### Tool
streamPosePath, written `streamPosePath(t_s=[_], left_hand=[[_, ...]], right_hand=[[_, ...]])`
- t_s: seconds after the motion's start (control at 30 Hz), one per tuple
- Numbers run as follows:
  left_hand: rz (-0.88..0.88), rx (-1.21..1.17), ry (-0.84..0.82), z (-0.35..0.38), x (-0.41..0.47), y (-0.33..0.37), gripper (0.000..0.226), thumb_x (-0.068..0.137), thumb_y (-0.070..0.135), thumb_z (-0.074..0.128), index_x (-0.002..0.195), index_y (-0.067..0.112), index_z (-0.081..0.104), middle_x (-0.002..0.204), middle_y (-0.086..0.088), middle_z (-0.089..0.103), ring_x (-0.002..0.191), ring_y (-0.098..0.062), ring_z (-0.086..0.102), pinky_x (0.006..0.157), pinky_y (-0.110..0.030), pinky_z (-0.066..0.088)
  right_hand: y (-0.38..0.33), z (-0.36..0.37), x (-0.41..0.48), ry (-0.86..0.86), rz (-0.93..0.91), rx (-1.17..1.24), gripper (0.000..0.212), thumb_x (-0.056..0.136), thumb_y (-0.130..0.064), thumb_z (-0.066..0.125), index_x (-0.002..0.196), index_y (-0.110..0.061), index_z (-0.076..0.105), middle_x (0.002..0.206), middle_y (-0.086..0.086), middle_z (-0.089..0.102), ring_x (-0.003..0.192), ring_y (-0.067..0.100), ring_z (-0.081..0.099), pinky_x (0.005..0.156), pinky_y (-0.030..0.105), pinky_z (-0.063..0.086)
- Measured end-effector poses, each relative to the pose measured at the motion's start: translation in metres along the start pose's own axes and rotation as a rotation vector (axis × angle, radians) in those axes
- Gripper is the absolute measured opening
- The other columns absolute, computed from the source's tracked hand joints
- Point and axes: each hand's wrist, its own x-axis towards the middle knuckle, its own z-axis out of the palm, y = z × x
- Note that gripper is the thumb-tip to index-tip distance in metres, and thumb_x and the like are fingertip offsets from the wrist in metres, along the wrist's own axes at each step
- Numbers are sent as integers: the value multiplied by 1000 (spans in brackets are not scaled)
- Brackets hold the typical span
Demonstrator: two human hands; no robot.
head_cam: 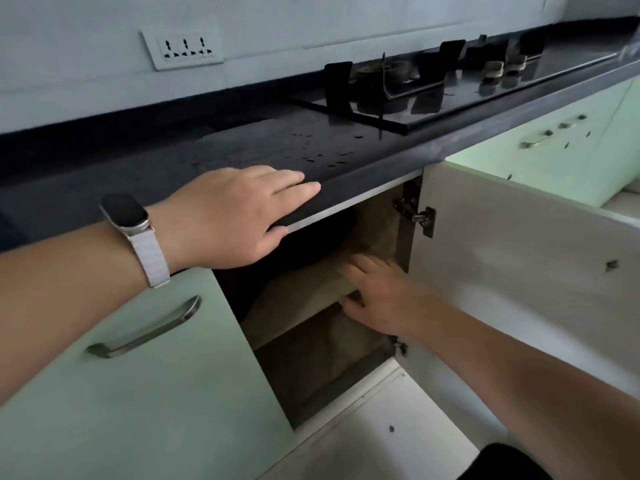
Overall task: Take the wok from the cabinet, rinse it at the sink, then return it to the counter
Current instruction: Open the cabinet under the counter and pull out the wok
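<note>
The cabinet (311,358) under the counter stands open, its door (519,271) swung out to the right. On the upper shelf (294,306) a dark rounded shape (311,244) sits in shadow; it looks like the wok, mostly hidden. My right hand (377,296) reaches into the cabinet, fingers spread over the shelf's front edge and thumb below it, just right of the dark shape and apart from it. My left hand (235,213), with a watch on the wrist, rests flat on the counter's (138,174) front edge.
A black glass gas hob (433,88) is set into the dark counter at the back right. Water drops lie on the counter near my left hand. A closed green door with a metal handle (145,330) is at left. A wall socket (183,50) sits above.
</note>
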Motion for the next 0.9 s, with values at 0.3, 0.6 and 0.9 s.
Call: streamPosePath(t_s=[0.3, 0.6, 0.9], left_hand=[[14, -73, 82, 7, 0, -2, 61, 91, 30, 57, 149, 14, 48, 142, -12, 60, 122, -36, 61, 73, -52, 61], [5, -98, 106, 7, 0, -5, 60, 91, 31, 54, 149, 16, 49, 141, -11, 60, 122, -33, 61, 74, -46, 59], [-1, -110, 116, 7, 0, -4, 61, 91, 28, 62, 150, 18, 48, 143, -10, 59, 124, -32, 59, 76, -45, 58]], right_hand=[[-72, 50, 73, -61, -169, 222, 63, 93, -42, 56, 147, -12, 43, 134, 16, 50, 113, 35, 52, 91, 43, 48], [-93, 82, 103, 9, -350, 137, 53, 70, -36, 55, 115, -9, 64, 114, 17, 61, 106, 40, 53, 67, 42, 50], [-54, 68, 81, 38, -422, 110, 53, 67, -38, 81, 109, -12, 65, 101, 13, 62, 88, 31, 55, 67, 34, 45]])
